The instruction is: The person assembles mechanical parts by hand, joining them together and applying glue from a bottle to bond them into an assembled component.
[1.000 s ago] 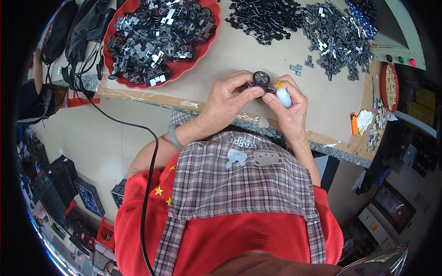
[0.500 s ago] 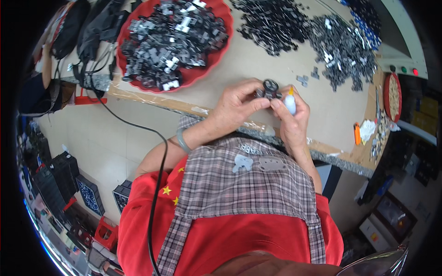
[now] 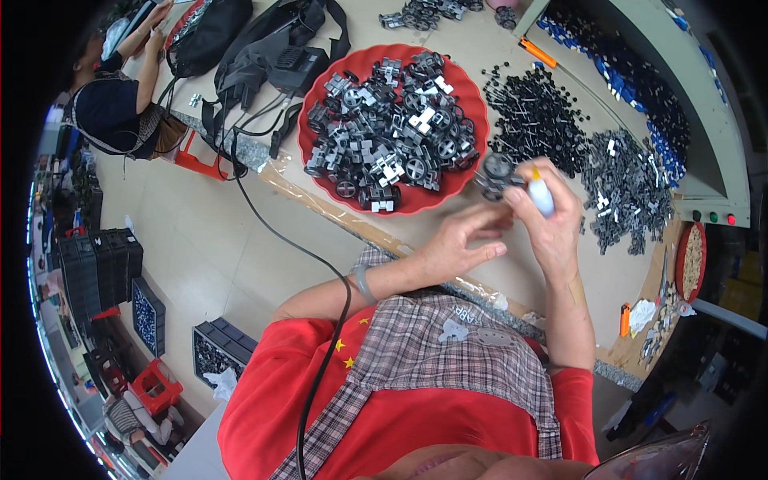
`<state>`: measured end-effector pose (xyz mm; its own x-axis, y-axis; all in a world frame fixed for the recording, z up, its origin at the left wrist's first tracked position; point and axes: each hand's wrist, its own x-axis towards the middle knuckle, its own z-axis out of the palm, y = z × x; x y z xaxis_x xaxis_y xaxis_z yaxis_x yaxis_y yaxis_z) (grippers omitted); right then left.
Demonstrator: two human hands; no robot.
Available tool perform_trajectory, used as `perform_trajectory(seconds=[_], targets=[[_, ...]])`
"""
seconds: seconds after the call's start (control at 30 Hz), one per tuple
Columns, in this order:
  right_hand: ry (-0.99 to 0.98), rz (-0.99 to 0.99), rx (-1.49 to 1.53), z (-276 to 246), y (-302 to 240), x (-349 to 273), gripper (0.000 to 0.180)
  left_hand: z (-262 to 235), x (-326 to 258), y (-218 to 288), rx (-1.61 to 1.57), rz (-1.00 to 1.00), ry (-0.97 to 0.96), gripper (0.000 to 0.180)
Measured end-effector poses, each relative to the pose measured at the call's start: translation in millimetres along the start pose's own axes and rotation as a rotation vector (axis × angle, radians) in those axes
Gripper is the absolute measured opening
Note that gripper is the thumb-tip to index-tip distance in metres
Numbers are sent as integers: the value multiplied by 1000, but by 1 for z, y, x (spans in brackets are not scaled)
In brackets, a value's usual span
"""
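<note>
My right hand (image 3: pixel 556 228) is closed on two things, over the table just right of the red scalloped tray (image 3: pixel 316 172). Between its fingertips is a small black toy car chassis (image 3: pixel 498 174) with round wheels, slightly blurred. A white squeeze bottle (image 3: pixel 542 198) with a yellow tip is tucked in the same hand. Below it, my left hand (image 3: pixel 460 246) has its fingers stretched and thumb apart, with nothing in it. Many similar wheeled chassis (image 3: pixel 386 168) in black and grey are heaped inside the tray.
Piles of black wheels with axles (image 3: pixel 536 116) and grey plastic parts (image 3: pixel 628 192) lie to the right. A grey machine housing (image 3: pixel 724 152) stands beyond them. Black bags (image 3: pixel 264 56) lie at far left, near another person (image 3: pixel 116 112). A black cable (image 3: pixel 296 248) hangs across my left arm.
My right hand has carried the chassis and bottle up toward the tray's right edge. My left hand has let go of the chassis and opened. The view has shifted leftward.
</note>
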<state>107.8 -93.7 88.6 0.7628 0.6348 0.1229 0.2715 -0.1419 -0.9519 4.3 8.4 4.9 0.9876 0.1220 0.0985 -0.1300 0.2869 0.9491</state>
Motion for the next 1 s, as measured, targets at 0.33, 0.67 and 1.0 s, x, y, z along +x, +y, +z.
perform_trajectory(seconds=[0.33,0.67,1.0], targets=[[-160,-456,-257,58,-12,90,24,-3,2,3,220,-24,-173,29],[11,-372,-466,50,45,223,27,-8,3,0,185,-6,-241,23],[-1,-356,-844,101,65,277,28,-12,6,-4,92,55,-248,20]])
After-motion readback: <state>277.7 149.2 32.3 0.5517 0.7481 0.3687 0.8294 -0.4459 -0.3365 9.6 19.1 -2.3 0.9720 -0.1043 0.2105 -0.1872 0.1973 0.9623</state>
